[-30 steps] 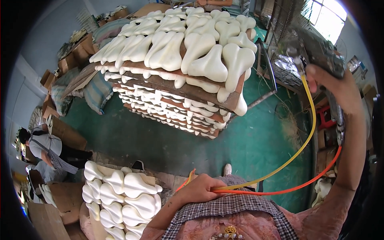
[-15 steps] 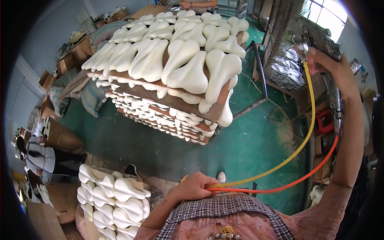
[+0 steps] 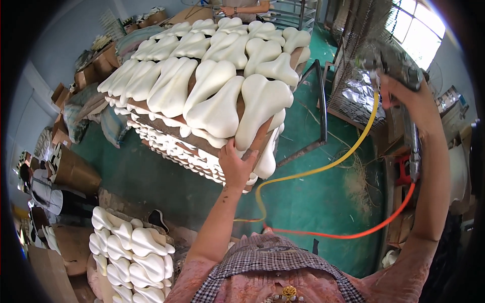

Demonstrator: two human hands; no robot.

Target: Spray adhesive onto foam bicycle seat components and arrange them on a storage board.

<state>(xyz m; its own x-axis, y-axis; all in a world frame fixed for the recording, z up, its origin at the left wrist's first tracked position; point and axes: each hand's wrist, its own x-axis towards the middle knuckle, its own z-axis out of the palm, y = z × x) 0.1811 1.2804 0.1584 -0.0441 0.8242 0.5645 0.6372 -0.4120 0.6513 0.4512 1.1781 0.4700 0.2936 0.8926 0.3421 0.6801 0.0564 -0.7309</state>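
Note:
White saddle-shaped foam pieces (image 3: 214,108) lie in rows on a brown board (image 3: 262,136) atop a stack of similar loaded boards. My left hand (image 3: 237,164) reaches to the near right corner of this board. Its thumb and fingers are apart around the nose of the corner piece (image 3: 262,101); whether they press on it or on the board edge I cannot tell. Up at the right, my right hand (image 3: 404,91) is closed round a spray gun (image 3: 396,63), blurred by motion. A yellow hose (image 3: 328,164) and an orange hose (image 3: 364,235) hang in loops from it.
A bent black metal bar (image 3: 323,106) stands right of the stack. More white pieces (image 3: 134,257) lie at the lower left. Cartons (image 3: 76,169) and a person (image 3: 48,192) are at the left. Another person's arm (image 3: 247,9) shows behind the stack. A red stool (image 3: 402,169) stands at the right.
My left hand has let go of the two hoses and moved forward to the board's corner. The hoses now sag lower. The spray gun stays raised, shifted slightly left in the picture.

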